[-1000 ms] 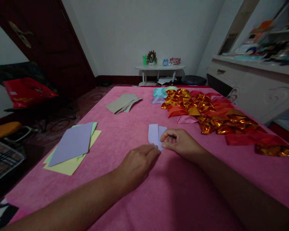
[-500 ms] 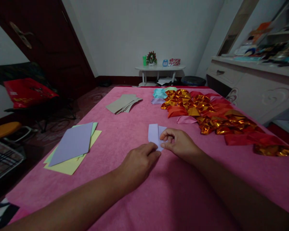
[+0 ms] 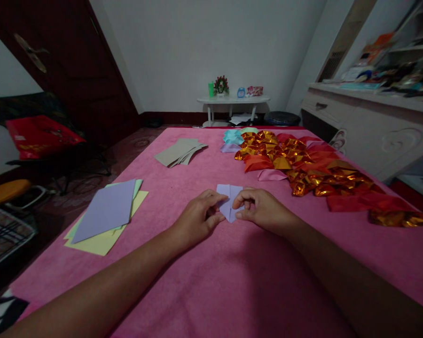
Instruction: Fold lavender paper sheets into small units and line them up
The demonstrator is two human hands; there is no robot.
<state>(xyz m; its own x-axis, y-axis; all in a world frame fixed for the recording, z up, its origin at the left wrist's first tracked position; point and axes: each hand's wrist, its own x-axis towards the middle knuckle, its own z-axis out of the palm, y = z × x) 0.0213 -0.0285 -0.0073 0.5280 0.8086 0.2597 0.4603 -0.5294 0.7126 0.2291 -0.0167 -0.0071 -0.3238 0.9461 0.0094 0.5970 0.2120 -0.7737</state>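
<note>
A small folded sheet of purple paper [image 3: 230, 214] lies on the pink cloth between my hands. Its two sides meet along a middle line, and its near end comes to a point. My left hand [image 3: 201, 212] holds its left edge, thumb low and fingers over the side. From the right, my right hand [image 3: 259, 206] grips the other edge between curled fingers and thumb. Fingertips of both hands cover parts of the paper's sides.
Left of my hands lie purple, green and yellow paper sheets [image 3: 107, 211]. Grey sheets [image 3: 181, 151] are fanned out farther back. Rows of folded gold foil pieces [image 3: 268, 145] and red folded pieces [image 3: 352, 203] cover the table's right side. A white side table [image 3: 232, 99] stands by the wall.
My left hand has moved up along the paper's left side. The near left corner is now folded inward, so the near end is pointed. My right hand stays almost in place.
</note>
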